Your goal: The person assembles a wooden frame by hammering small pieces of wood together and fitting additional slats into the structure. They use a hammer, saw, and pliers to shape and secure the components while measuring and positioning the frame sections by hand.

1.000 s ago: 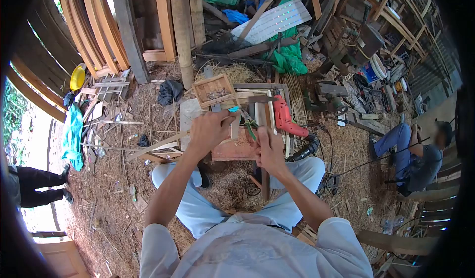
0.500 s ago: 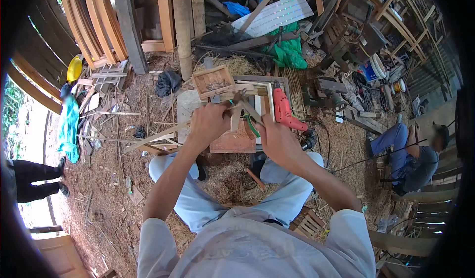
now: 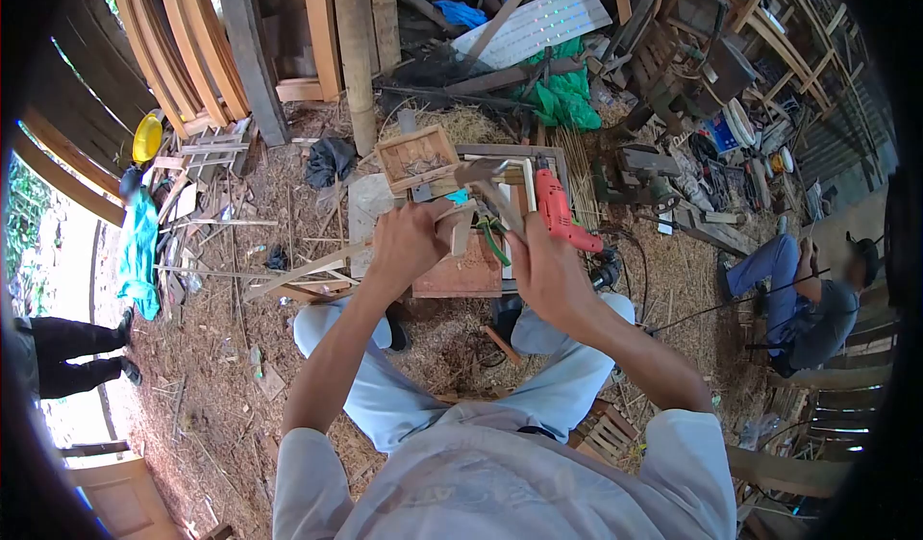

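My left hand [image 3: 409, 242] is closed around light wooden strips [image 3: 462, 232] above the low work surface. A long strip [image 3: 317, 269] runs out to the left from it. In my right hand [image 3: 550, 269] is a hammer, gripped by its wooden handle [image 3: 505, 207]. The metal hammer head [image 3: 481, 170] is just beyond the strips and apart from them. Green-handled pliers [image 3: 496, 240] lie between my hands. Close to the right hand lies a red power drill [image 3: 554, 203]. Beneath is a reddish wooden board [image 3: 457, 278].
A wooden box [image 3: 447, 143] of small metal pieces, perhaps nails, stands at the back of the work surface. Wood scraps and shavings cover the floor. A cable [image 3: 636, 261] runs on the right. One person [image 3: 817, 304] sits at right; another person's legs [image 3: 77, 355] show at left.
The hammer head has risen away from the strips, toward the far side. My left hand keeps its hold on the strips. The whole view has shifted slightly.
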Tool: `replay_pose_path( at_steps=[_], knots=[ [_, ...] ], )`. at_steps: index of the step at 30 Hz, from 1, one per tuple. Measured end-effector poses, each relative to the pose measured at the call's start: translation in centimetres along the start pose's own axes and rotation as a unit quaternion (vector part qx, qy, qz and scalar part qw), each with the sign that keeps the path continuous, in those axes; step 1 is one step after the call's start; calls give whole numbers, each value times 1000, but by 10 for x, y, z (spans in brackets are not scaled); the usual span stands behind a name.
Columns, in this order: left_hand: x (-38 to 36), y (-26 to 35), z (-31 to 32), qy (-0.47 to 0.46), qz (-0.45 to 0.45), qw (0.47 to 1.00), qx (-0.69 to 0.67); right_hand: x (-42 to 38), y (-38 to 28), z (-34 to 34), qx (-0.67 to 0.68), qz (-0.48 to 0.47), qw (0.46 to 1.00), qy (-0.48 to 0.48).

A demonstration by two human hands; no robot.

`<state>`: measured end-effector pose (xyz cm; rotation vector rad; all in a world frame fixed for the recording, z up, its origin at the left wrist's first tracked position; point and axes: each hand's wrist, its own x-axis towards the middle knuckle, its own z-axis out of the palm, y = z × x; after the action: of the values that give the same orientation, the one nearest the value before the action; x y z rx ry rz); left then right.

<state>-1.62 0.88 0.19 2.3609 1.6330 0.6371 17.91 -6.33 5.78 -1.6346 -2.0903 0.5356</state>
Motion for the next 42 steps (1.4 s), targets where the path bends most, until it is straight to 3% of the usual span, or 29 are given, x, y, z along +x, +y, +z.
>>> replay_pose_path(
  at_steps=[5,8,10,14,17,19,23,25,26,28,31,35,37,38,41,42],
  knots=[
    [0,0,-3,4,5,998,-58,3,12,2,-35,-17,999,-17],
    [-4,3,-4,22,11,999,-33,3,4,-1,50,-27,997,49],
    [-2,1,-3,-11,-1,998,-55,5,13,9,-34,39,998,-38],
    [-3,4,-3,-10,-21,999,-25,6,1,-10,-6,-7,1000,-5],
    [-2,0,-1,49,20,998,-35,-1,-7,-7,58,3,997,41],
    [1,4,-10,-38,-18,999,-28,-1,2,8,-83,-1,996,-13],
    [-3,4,-7,-42,-29,999,16,2,-7,-13,32,22,999,-24],
    [-5,-1,1,57,21,997,-46,-2,-8,-7,44,-43,994,92],
    [-4,-4,3,56,22,997,-45,-3,-3,-2,45,-43,994,93],
    [1,-5,0,17,14,997,-79,-2,5,5,-58,19,997,-46],
    [-2,8,-14,-26,-20,999,22,1,-3,-15,40,13,999,-23],
    [-2,0,-3,17,15,999,-29,-3,0,-5,101,-21,991,88],
    [1,-3,-2,-18,4,999,-45,0,13,8,-63,-18,998,-15],
    [4,-3,-3,-14,8,999,-44,1,19,5,-65,-19,998,-10],
    [-2,3,-6,-20,-18,999,21,5,2,-15,29,-3,999,-34],
    [-4,4,-6,16,7,1000,-13,4,0,-11,59,-3,998,19]
  ],
)
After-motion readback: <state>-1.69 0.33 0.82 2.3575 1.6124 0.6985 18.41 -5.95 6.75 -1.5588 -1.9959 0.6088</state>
